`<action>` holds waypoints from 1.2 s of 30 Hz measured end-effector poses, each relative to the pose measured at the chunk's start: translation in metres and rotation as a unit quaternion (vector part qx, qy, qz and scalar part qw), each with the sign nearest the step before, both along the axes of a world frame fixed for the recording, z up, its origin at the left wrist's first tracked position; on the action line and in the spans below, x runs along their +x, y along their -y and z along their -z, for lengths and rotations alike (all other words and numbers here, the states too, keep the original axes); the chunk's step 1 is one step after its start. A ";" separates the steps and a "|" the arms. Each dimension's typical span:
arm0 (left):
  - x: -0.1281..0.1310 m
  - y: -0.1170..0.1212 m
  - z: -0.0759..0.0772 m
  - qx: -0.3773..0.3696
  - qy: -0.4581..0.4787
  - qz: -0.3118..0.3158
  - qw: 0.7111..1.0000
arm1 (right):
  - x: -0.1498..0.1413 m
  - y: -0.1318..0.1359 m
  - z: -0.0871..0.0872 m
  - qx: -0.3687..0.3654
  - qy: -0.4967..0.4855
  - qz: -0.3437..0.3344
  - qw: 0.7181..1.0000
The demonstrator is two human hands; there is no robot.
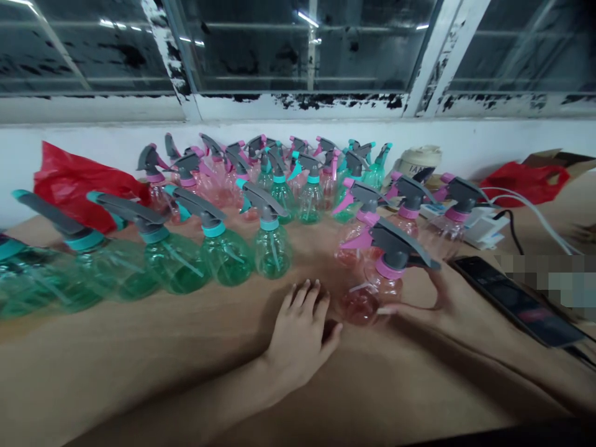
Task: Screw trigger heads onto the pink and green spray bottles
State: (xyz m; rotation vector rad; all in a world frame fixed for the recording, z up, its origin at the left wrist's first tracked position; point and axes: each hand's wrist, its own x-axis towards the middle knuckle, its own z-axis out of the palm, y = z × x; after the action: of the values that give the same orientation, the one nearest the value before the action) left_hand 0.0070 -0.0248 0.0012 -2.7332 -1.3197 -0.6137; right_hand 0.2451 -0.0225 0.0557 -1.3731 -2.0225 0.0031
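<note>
My left hand (300, 338) lies palm down on the wooden table with its fingers slightly spread, holding nothing. My right hand (435, 304) is curved round the right side of a clear pink spray bottle (384, 273) with a grey and pink trigger head. The thumb shows low on the bottle, and the other fingers are mostly hidden behind it. Just behind stand more pink spray bottles (408, 214), their nozzles turned left. To the left of my hands, several green spray bottles (272, 251) with turquoise collars form a slanting row.
At the back, pink and green spray bottles (310, 202) stand crowded together. Red plastic bags (79, 186) lie at both sides. On the right are a phone (516, 301), white cables (535, 208) and a pale tub (419, 160). Windows line the wall behind.
</note>
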 end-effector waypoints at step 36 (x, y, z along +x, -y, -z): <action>0.001 0.030 0.002 -0.090 0.024 0.109 0.990 | -0.075 -0.048 -0.027 -0.034 0.058 0.126 0.990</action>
State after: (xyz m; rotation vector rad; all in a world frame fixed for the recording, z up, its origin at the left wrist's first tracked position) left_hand 0.0077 -0.0546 -0.0005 -3.0568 -1.1443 -0.6041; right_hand 0.1701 0.0253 0.0825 -1.6992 -1.9421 -0.1243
